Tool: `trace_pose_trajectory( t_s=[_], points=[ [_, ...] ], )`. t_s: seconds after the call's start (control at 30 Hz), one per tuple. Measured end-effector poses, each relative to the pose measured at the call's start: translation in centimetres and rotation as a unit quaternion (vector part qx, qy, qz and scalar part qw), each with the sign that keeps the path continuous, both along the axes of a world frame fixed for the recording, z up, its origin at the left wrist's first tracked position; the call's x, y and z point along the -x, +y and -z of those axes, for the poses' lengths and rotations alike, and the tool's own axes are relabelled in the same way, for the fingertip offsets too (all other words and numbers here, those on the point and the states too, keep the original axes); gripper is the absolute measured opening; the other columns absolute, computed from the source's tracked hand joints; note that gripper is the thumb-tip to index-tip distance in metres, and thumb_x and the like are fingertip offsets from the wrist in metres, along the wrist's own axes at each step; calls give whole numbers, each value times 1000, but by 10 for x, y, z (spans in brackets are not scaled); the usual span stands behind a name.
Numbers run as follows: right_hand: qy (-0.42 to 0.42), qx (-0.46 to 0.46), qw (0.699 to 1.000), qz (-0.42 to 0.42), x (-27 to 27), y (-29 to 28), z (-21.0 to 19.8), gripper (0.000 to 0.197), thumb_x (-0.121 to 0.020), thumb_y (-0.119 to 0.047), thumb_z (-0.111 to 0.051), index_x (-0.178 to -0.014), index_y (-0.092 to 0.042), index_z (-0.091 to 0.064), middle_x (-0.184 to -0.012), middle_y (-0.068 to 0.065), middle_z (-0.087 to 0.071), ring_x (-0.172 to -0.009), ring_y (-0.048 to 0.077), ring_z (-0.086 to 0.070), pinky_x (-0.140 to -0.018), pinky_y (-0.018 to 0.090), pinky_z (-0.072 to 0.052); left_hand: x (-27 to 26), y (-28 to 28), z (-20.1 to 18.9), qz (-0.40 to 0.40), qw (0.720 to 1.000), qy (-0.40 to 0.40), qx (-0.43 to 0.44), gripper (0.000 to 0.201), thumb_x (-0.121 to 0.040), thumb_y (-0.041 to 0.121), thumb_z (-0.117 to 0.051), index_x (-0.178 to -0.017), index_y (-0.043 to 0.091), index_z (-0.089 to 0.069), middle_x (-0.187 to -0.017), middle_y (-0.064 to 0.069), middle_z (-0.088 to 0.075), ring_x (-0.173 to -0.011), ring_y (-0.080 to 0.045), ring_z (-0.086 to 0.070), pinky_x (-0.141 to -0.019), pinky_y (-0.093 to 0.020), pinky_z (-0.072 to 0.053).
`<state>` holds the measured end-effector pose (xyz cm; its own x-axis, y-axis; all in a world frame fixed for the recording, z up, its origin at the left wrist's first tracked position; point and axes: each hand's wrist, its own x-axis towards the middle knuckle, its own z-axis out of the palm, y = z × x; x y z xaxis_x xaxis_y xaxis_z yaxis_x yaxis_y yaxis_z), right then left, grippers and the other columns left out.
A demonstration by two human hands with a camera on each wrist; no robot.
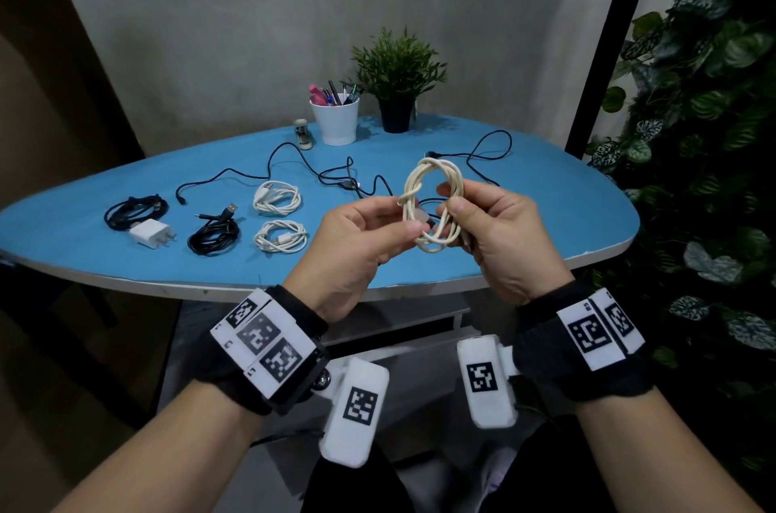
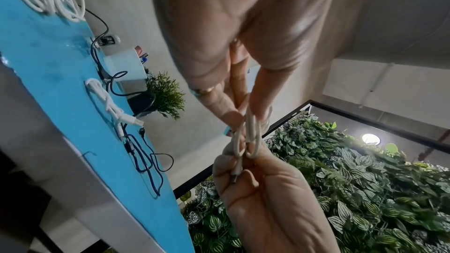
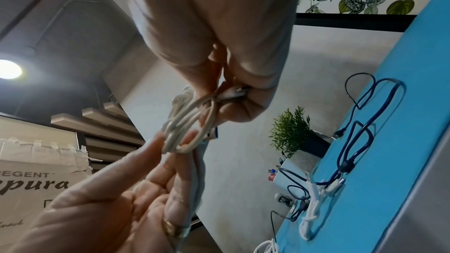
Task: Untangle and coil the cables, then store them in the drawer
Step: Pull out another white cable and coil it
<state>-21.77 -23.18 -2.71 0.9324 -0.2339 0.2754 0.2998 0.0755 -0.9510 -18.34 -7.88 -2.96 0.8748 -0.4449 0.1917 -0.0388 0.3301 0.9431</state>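
Observation:
Both hands hold a cream cable coil (image 1: 434, 197) in the air above the front edge of the blue table (image 1: 546, 197). My left hand (image 1: 409, 214) pinches the coil's left side between thumb and fingers. My right hand (image 1: 447, 197) grips the right side. In the right wrist view the right hand (image 3: 233, 95) also clamps the cable's connector (image 3: 237, 90) against the coil (image 3: 185, 128), and the left hand's fingertips (image 3: 158, 139) touch the loops. A loose black cable (image 1: 348, 181) sprawls across the table behind the hands.
Left on the table lie two black coils (image 1: 135, 210) (image 1: 214, 233), a white charger (image 1: 150, 233) and two white coils (image 1: 277, 197) (image 1: 280, 237). A pen cup (image 1: 336, 118), a stapler (image 1: 303, 134) and a potted plant (image 1: 399, 80) stand at the back. White shelving (image 1: 403, 323) sits under the tabletop.

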Motion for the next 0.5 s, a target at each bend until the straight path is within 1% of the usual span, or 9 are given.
trace_pose_trajectory(
  t_s=[0.07, 0.17, 0.23, 0.3, 0.33, 0.37, 0.43, 0.5],
  points=[
    [2, 21, 1000, 12, -1, -1, 2, 22, -92, -1, -52, -93, -15, -68, -74, 12, -64, -61, 15, -56, -59, 25, -46, 0, 0, 1, 5, 1000, -5, -9, 33, -70, 4, -67, -102, -1, -64, -96, -15, -70, -88, -22, -67, -84, -28, -54],
    [9, 41, 999, 32, -3, -4, 2, 18, -91, -3, -54, -96, -14, -67, -78, 11, -65, -57, 10, -49, -54, 22, -40, -2, 0, 1, -1, 999, -20, -34, 27, -80, -1, -61, -107, -4, -62, -96, -13, -70, -86, -19, -66, -79, -24, -54],
    [9, 24, 999, 47, -4, -5, 2, 14, -90, -2, -56, -94, -15, -61, -78, 11, -67, -56, 10, -52, -52, 22, -41, -2, -2, 2, -19, 998, -24, -47, 23, -84, 0, -60, -107, -3, -62, -95, -11, -69, -82, -16, -65, -71, -21, -53],
    [4, 4, 998, 59, -5, -4, 4, 18, -88, -1, -59, -88, -17, -51, -79, 17, -66, -59, 16, -54, -51, 23, -42, -2, -4, 3, -41, 998, -17, -50, 18, -86, 3, -60, -103, 0, -63, -89, -9, -70, -75, -15, -64, -65, -20, -52],
    [-4, 3, 998, 61, -5, -3, 5, 20, -86, 0, -60, -84, -16, -49, -81, 22, -63, -60, 19, -53, -49, 23, -42, -2, -5, 3, -51, 997, -10, -50, 15, -86, 3, -60, -101, 1, -63, -85, -8, -70, -72, -14, -63, -63, -20, -52],
    [-14, 13, 998, 61, -5, -2, 6, 20, -85, 2, -61, -81, -15, -50, -82, 24, -60, -61, 19, -53, -48, 23, -43, -3, -5, 4, -60, 997, -2, -49, 13, -87, 4, -60, -100, 2, -62, -82, -8, -70, -69, -13, -63, -63, -20, -52],
    [-26, 47, 997, 53, -4, -2, 7, 17, -85, 4, -60, -79, -12, -58, -83, 21, -61, -60, 14, -55, -48, 21, -45, -6, -4, 4, -76, 996, 10, -52, 12, -87, 4, -61, -98, 2, -62, -79, -7, -70, -65, -12, -62, -62, -20, -51],
    [-16, 83, 996, 36, -3, -3, 7, 15, -87, 2, -59, -83, -11, -65, -80, 11, -66, -62, 7, -58, -53, 21, -48, -8, -2, 4, -84, 995, 16, -60, 8, -87, 5, -61, -95, 4, -62, -77, -6, -69, -62, -10, -60, -62, -20, -51]
  ],
)
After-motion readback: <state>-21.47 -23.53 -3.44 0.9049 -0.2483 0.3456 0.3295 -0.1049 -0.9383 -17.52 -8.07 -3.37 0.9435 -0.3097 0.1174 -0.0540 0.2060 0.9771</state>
